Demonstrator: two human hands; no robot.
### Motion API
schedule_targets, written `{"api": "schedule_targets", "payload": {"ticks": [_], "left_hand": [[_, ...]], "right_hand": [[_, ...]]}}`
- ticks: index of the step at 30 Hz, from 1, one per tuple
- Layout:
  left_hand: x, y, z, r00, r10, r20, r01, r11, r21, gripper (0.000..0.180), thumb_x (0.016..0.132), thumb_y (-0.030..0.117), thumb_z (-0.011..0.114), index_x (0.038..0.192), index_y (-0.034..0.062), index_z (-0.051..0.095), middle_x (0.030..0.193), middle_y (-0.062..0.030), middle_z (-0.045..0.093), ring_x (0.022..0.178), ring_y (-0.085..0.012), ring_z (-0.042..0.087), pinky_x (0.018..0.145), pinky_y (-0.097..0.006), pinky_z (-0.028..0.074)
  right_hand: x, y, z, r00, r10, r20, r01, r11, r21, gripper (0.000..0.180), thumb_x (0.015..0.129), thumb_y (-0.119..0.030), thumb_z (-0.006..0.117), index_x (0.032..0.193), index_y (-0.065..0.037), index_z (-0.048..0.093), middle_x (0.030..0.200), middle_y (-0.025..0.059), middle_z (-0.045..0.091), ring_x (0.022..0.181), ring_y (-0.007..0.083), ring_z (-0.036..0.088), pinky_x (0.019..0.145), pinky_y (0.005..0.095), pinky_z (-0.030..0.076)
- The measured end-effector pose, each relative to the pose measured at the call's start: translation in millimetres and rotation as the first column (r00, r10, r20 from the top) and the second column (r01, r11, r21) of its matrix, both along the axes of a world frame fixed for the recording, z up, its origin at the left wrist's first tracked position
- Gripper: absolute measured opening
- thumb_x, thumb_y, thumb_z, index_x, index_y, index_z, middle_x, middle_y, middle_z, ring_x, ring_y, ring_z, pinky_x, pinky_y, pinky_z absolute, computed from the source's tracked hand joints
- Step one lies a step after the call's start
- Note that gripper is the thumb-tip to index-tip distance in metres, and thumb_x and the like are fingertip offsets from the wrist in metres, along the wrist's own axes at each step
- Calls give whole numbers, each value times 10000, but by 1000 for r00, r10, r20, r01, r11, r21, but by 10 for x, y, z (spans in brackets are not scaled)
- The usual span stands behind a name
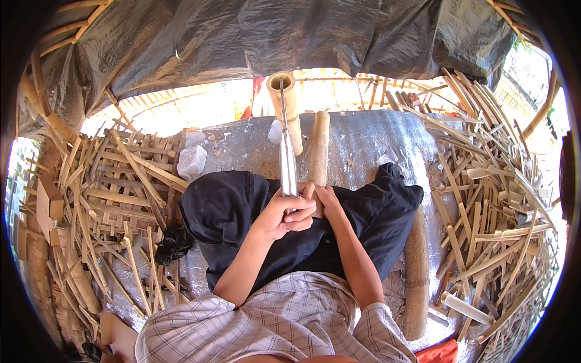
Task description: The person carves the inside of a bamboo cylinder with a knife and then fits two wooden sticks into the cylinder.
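Head view, 12 o'clock up top: left hand (286, 213) clenched around long knife-like tool (288, 166), slim end aimed at 12 o'clock. Right hand (328, 201) just beside left one, grasping near end of bamboo pole (319, 148), some fingers hidden. Pole points roughly 12 o'clock too. Open-ended bamboo tube (292, 112) sits past tool, also 12-ish. From hands: big mess of split strips (484, 209) at 3, woven bamboo (109, 196) at 9, thick log (416, 272) at 4, whitish lump (192, 162) around 10.
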State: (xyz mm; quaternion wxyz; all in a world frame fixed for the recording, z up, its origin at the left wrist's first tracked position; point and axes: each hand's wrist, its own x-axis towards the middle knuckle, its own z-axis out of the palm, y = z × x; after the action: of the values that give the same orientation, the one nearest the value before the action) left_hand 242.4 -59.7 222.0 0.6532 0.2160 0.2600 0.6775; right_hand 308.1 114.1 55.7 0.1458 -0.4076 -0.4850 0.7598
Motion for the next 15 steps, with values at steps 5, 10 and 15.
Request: {"api": "schedule_targets", "payload": {"ticks": [5, 10, 15], "left_hand": [[-2, 2, 38, 1000, 6, 19, -6, 1000, -3, 246, 954, 16, 559, 763, 90, 423, 492, 38, 359, 338, -32, 228, 354, -213, 176], [-69, -38, 10, 999, 12, 33, -13, 1000, 28, 251, 959, 14, 549, 760, 92, 418, 492, 38, 355, 338, -29, 225, 350, -209, 178], [-115, -41, 16, 999, -1, 54, -2, 998, 56, 258, 960, 17, 546, 758, 95, 406, 494, 35, 353, 338, -30, 222, 348, -211, 176]], "right_hand": [[-3, 124, -206, 1000, 24, -17, -24, 1000, -20, 793, 758, -350, 847, 1300, 126, 518, 1102, 186, 667, 942, 278, 684, 763, 399, 559], [-23, -9, 12, 998, -30, 52, 30, 999, -17, 814, 741, -360, 863, 1305, 116, 518, 1123, 180, 663, 974, 280, 676, 805, 405, 553], [-22, 91, -78, 997, 2, 83, 1, 999, -33, 757, 742, -347, 867, 1267, 99, 556, 1092, 165, 670, 947, 270, 672, 795, 396, 545]]}}
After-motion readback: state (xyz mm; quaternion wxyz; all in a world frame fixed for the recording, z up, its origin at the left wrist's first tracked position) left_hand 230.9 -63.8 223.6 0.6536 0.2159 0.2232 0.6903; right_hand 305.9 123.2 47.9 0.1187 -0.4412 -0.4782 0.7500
